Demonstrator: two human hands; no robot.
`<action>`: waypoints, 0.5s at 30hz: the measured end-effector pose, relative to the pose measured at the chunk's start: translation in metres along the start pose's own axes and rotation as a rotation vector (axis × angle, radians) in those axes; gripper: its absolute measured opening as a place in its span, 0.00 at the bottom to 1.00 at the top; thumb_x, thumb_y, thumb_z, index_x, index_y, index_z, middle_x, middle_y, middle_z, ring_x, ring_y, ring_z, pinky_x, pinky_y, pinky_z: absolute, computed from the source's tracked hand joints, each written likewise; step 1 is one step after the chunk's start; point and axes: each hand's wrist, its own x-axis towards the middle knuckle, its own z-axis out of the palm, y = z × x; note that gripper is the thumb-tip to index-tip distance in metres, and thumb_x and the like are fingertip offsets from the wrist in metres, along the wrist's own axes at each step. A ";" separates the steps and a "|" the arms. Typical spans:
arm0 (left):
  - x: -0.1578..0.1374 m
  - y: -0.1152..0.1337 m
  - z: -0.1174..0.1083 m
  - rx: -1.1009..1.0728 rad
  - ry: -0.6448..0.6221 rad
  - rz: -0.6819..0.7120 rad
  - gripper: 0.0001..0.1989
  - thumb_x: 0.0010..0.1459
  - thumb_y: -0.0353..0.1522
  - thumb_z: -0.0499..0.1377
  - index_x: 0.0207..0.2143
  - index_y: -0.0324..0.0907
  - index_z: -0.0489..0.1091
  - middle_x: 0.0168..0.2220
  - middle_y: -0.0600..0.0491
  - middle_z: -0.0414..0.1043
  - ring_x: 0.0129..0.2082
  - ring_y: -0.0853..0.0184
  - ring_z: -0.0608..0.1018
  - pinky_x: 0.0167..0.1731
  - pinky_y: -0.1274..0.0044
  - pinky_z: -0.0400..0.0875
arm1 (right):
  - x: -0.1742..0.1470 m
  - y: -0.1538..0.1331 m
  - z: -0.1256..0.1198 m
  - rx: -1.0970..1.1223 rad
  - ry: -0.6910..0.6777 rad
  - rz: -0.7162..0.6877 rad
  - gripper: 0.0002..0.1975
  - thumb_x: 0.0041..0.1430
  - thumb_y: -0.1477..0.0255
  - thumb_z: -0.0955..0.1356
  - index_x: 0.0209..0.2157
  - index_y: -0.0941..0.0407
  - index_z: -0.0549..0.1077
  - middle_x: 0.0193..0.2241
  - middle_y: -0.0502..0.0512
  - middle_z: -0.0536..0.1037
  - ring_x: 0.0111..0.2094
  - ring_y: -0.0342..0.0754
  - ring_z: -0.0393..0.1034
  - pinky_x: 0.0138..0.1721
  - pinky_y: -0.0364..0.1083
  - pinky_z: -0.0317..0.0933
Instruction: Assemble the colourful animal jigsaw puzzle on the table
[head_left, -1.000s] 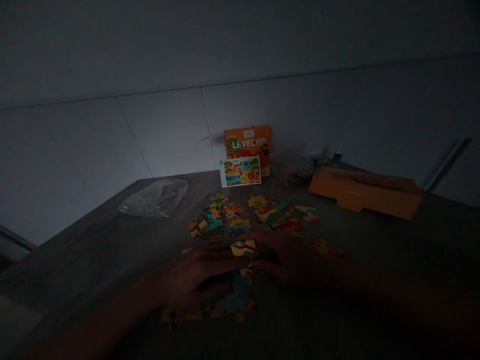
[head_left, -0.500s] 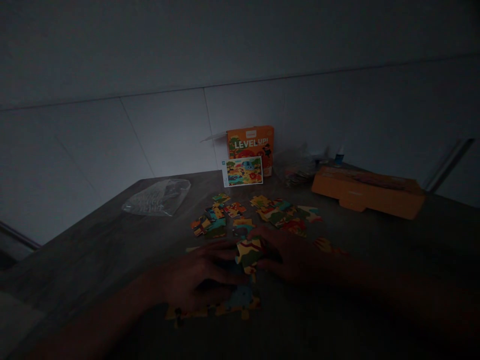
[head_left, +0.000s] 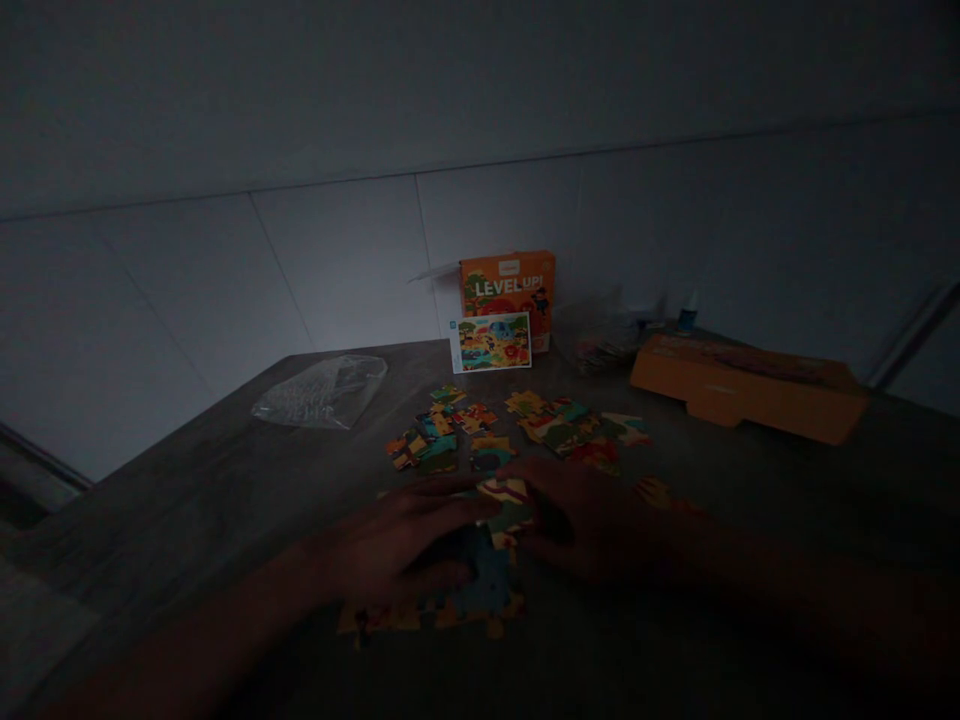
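Observation:
My right hand (head_left: pixel 589 520) grips a jigsaw puzzle piece (head_left: pixel 508 512) with green, cream and dark red bands, thumb near its lower right, fingers at its upper right. The piece lies at the upper right part of a partly joined puzzle (head_left: pixel 484 590); whether it is locked in, I cannot tell. Over that puzzle spreads my left hand (head_left: pixel 394 540), fingers stretched out and index fingertip against the piece's left edge. Much of the joined puzzle is hidden under this hand. Beyond both hands lie loose puzzle pieces (head_left: pixel 566 432) in groups.
A picture card (head_left: pixel 491 342) leans on an upright orange box (head_left: pixel 510 275) by the wall. To the left lies a clear plastic bag (head_left: pixel 322 392). An orange box lid or tray (head_left: pixel 750 390), another plastic bag (head_left: pixel 600 345) and a small bottle (head_left: pixel 688 312) are at right. Light is dim.
My left fingers have shifted right, and the index fingertip now meets the piece. The piece appears to lie flatter beside the joined puzzle. The whole view has moved slightly.

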 end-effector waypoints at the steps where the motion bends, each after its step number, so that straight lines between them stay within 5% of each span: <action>1: 0.001 0.000 -0.001 -0.009 0.011 0.006 0.30 0.68 0.37 0.57 0.69 0.47 0.53 0.66 0.43 0.64 0.66 0.50 0.66 0.61 0.56 0.68 | 0.000 0.000 0.000 -0.015 0.004 -0.009 0.27 0.57 0.72 0.70 0.59 0.55 0.67 0.49 0.61 0.77 0.45 0.56 0.74 0.44 0.53 0.68; 15: 0.003 -0.001 0.000 -0.064 0.065 0.048 0.22 0.68 0.34 0.58 0.62 0.43 0.63 0.62 0.41 0.69 0.64 0.53 0.69 0.60 0.59 0.70 | -0.001 -0.002 0.000 -0.120 0.033 -0.072 0.24 0.59 0.69 0.71 0.57 0.56 0.69 0.50 0.63 0.76 0.45 0.56 0.74 0.44 0.54 0.70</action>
